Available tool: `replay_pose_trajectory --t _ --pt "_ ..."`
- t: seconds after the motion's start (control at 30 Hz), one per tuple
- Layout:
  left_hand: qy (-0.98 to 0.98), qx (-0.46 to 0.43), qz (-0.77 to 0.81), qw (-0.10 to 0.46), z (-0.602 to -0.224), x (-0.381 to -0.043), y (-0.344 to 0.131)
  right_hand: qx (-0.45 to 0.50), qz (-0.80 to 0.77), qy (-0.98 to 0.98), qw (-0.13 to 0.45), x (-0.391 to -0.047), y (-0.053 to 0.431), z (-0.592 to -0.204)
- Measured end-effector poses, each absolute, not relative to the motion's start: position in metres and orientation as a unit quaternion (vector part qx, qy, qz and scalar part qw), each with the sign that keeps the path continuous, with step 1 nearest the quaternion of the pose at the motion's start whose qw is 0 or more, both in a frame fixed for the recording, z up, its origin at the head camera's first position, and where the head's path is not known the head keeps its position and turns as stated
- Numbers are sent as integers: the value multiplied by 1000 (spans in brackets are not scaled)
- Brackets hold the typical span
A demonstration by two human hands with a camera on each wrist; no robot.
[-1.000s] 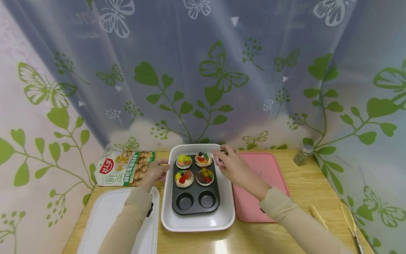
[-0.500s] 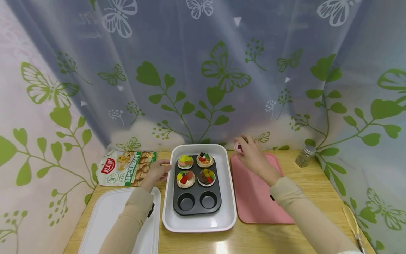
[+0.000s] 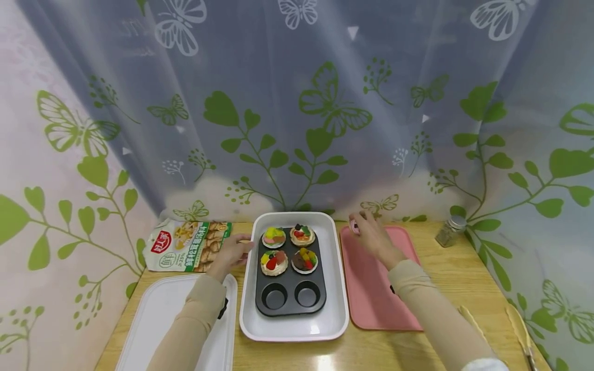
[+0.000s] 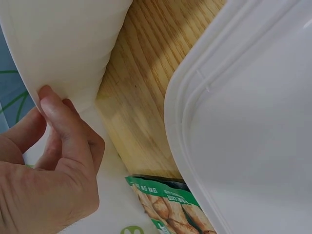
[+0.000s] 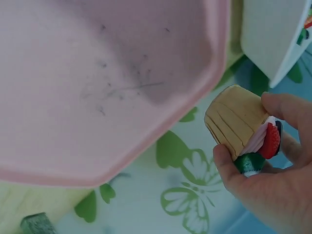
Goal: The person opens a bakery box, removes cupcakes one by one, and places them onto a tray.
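My right hand [image 3: 371, 234] holds a cupcake [image 5: 239, 122] between thumb and fingers, above the far left part of the pink tray [image 3: 371, 293]. Seen in the right wrist view, the cupcake is tilted, with a tan ridged base, pink cream, a strawberry piece and something green. My left hand [image 3: 233, 251] pinches the left rim of the deep white tray [image 4: 53, 44] between thumb and fingers. Inside that tray lies a dark muffin tin [image 3: 291, 304]. Several fruit-topped cupcakes, among them a yellow-and-pink one [image 3: 274, 237], fill its far and middle cups; the two near cups are bare.
A flat white tray [image 3: 153, 319] lies at the left, below my left forearm. Behind it is a printed food bag [image 3: 185, 246]. A spice jar [image 3: 450, 231] stands at the far right, and tongs [image 3: 520, 330] lie near the right edge. A patterned curtain [image 3: 297, 103] closes the back.
My right hand has carried the cupcake rightward from beside the muffin tin to over the pink tray, and has come down slightly. My left hand stays at the white tray's rim.
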State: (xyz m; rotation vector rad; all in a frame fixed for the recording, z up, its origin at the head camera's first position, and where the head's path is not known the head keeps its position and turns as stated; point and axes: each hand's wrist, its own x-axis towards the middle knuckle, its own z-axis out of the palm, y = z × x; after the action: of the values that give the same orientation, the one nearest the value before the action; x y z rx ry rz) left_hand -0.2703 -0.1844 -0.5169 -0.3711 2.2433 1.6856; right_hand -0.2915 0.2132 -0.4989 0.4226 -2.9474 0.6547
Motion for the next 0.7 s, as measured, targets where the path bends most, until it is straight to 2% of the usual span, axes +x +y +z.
replay_pose_trajectory --t 0.3,0.7 --pt "783 -125 590 154 -517 -270 -184 119 213 -970 19 -299 214 -523" --pt "782 -130 591 148 -525 -275 -186 109 213 -970 34 -301 216 -532"
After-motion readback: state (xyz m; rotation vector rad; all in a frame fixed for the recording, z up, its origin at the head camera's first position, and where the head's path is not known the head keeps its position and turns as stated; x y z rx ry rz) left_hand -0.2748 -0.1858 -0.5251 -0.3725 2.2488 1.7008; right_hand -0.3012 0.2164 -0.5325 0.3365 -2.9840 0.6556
